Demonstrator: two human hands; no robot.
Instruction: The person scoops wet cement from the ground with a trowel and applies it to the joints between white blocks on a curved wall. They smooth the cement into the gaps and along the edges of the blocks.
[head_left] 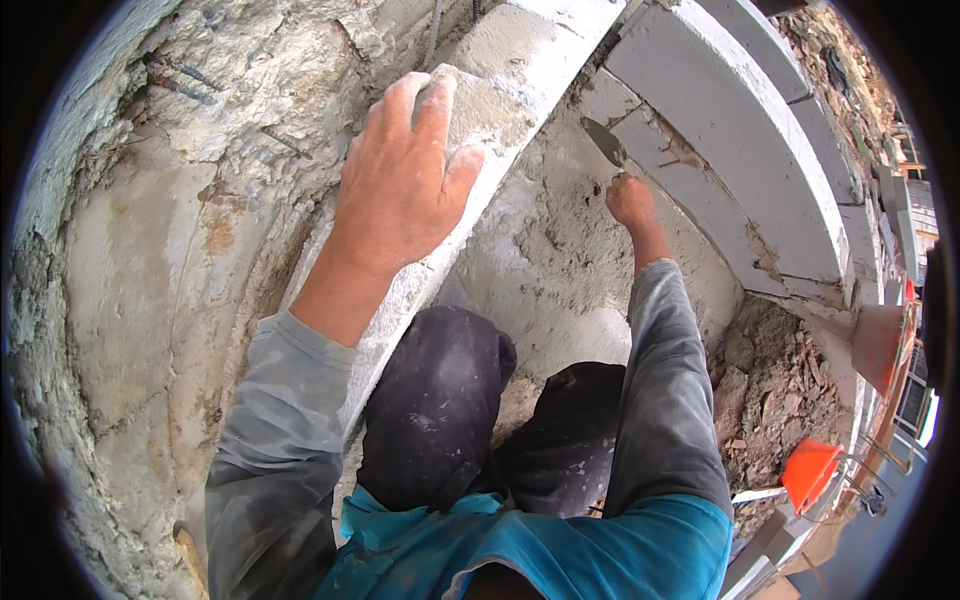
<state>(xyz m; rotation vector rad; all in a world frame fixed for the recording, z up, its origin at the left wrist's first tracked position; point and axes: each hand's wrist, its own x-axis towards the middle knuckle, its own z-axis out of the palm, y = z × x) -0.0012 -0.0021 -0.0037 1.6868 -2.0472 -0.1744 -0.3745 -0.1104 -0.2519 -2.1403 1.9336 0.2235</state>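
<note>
My left hand [405,185] lies with fingers apart over the top of a low block wall [540,75], against a rough grey patch of mortar [490,110]. Farther right, my right hand [630,200] is closed around the handle of a small trowel [603,142]. The trowel's pointed grey blade reaches away from my fist, beside the face of a curved wall of pale blocks [690,170]. My fist covers most of the handle. Below it spreads a rough grey mortar surface [550,240], between the two walls.
A rough, broken wall [150,280] with bits of rebar stands on the left. Rubble and soil [775,400] lie at the right. An orange bucket-like container [810,475] sits at the lower right, with a faded reddish container [878,345] above it. My knees are bent between the walls.
</note>
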